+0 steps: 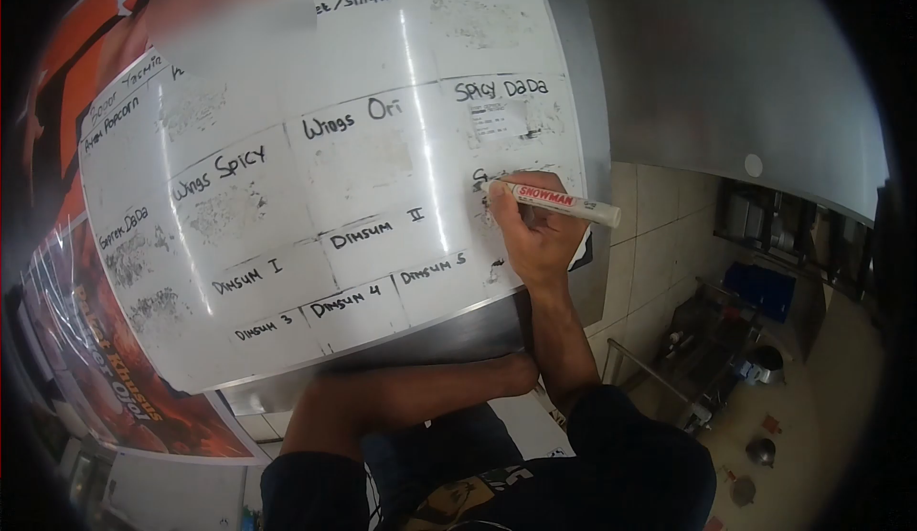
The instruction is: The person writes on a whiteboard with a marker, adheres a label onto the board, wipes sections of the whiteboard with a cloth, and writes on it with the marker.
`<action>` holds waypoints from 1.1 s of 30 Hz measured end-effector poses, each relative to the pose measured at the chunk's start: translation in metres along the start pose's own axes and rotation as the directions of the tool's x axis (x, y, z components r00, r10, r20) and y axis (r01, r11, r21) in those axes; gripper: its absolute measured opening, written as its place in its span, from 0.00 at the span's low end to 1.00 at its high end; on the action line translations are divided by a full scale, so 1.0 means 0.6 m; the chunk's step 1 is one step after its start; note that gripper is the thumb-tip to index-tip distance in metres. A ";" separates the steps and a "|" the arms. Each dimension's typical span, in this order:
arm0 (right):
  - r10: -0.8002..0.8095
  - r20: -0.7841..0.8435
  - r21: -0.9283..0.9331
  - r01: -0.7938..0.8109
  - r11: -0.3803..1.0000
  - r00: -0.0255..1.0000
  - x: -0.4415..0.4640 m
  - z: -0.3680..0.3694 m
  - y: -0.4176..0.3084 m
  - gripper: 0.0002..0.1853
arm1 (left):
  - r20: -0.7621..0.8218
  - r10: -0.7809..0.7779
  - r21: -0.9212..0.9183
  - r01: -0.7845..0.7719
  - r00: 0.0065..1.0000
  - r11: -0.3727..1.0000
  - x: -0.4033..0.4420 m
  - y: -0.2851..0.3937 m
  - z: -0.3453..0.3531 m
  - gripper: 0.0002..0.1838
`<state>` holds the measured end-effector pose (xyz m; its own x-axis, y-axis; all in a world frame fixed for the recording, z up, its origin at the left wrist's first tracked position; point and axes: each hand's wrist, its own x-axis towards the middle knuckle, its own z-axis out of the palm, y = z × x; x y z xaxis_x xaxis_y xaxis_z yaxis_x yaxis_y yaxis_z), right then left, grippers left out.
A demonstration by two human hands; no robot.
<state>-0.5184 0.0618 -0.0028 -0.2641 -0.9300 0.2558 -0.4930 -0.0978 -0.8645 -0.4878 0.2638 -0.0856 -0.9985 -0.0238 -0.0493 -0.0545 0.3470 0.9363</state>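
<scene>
My right hand (542, 235) pinches a white marker (564, 204) with red "SNOWMAN" lettering, its tip end at the whiteboard (373, 163) beside a partly hidden black letter below "Spicy Dada". Handwritten black labels such as "Wings Ori" and "Dimsum II" fill the ruled boxes, several of which have worn, smudged patches. A small printed label (499, 120) is stuck under "Spicy Dada". My left hand (519, 374) is below the board's lower edge, by my right forearm; its fingers are hidden.
Behind the board is a metal surface (726, 73). An orange and red poster (124, 369) hangs at the left. At the lower right are a metal rack, a blue bin (759, 287), a pot (764, 364) and tiled wall (654, 197).
</scene>
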 end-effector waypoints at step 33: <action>0.050 0.064 -0.096 -0.044 0.994 0.997 0.007 -0.024 0.006 0.05 | 0.040 -0.004 0.041 0.002 0.999 0.999 -0.014 0.011 -0.029 0.10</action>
<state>-0.5330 0.0629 0.0014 -0.2345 -0.9546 0.1835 -0.5578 -0.0224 -0.8297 -0.4796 0.2502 -0.0732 -0.9977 0.0121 -0.0665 -0.0567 0.3854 0.9210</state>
